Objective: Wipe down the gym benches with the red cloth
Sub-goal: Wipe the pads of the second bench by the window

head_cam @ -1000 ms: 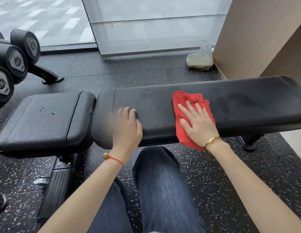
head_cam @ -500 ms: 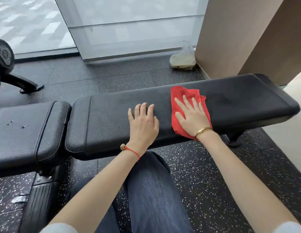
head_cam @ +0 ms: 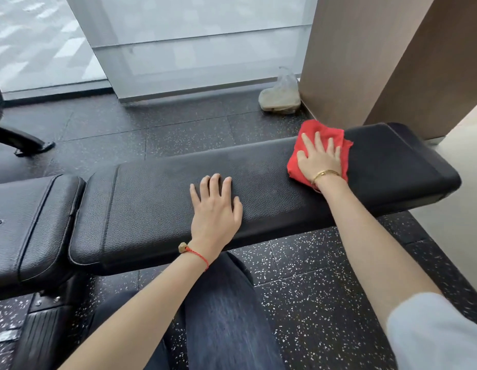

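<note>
Black padded bench [head_cam: 165,198], red cloth [head_cam: 322,134] flat near its right end, bare left hand [head_cam: 214,209] mid-pad

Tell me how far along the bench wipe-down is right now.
In hand: the right hand presses the red cloth flat near the far end of the long pad, while the left hand braces mid-pad. Nothing shows which parts are already wiped. Probably left: the end beyond the cloth and the speckled seat pad.

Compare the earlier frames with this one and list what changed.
The right hand slid the red cloth along the long bench pad toward its far right end. Nothing was grasped or released. The left hand still rests flat on the pad, palm down.
</note>
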